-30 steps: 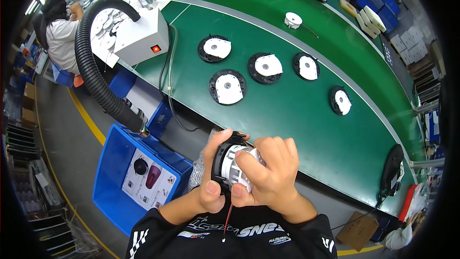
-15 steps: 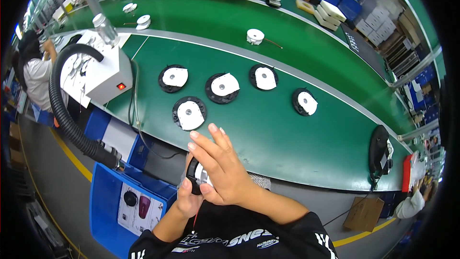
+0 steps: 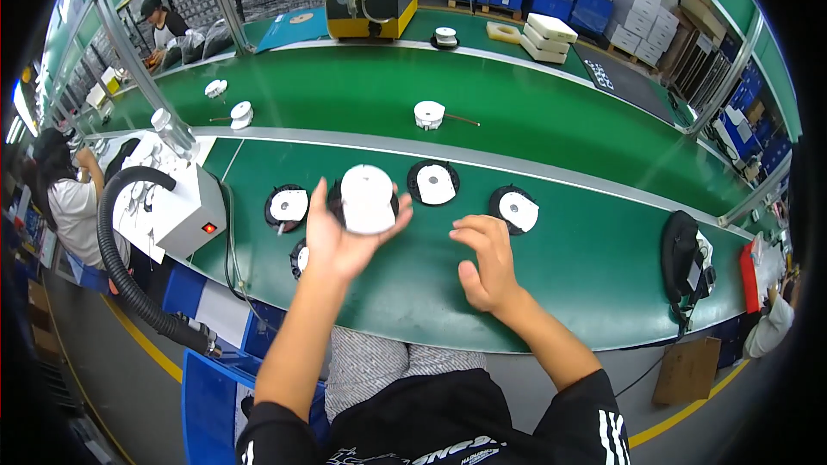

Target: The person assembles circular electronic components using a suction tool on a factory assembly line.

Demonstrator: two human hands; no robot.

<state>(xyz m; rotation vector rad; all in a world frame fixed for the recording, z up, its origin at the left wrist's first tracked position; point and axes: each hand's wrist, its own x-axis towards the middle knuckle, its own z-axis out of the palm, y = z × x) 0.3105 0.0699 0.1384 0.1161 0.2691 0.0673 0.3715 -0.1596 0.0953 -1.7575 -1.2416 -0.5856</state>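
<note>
My left hand [image 3: 338,245], palm up over the table, has its thumb and fingers around a round white part [image 3: 368,200], slightly blurred. Black edging shows on either side of that part; whether it belongs to it or to a disc lying behind, I cannot tell. To the right, my right hand [image 3: 488,263] hovers with loosely bent fingers and nothing in it. Black discs with white tops lie about my hands: one disc [image 3: 433,182] is beyond and between them, another disc [image 3: 514,209] is just past my right fingers, and a disc [image 3: 286,207] sits left of my left hand.
A white box with a red switch [image 3: 198,211] and a black hose [image 3: 108,232] stand at the left. Beyond the table's rail, a green belt [image 3: 327,95] carries white round parts [image 3: 429,114]. A black bag [image 3: 680,263] rests at the right end. Another person [image 3: 73,189] sits far left.
My hands were together near my body on a black-and-white round part. They have separated and moved out over the table, the left with the white part. The view has tilted up.
</note>
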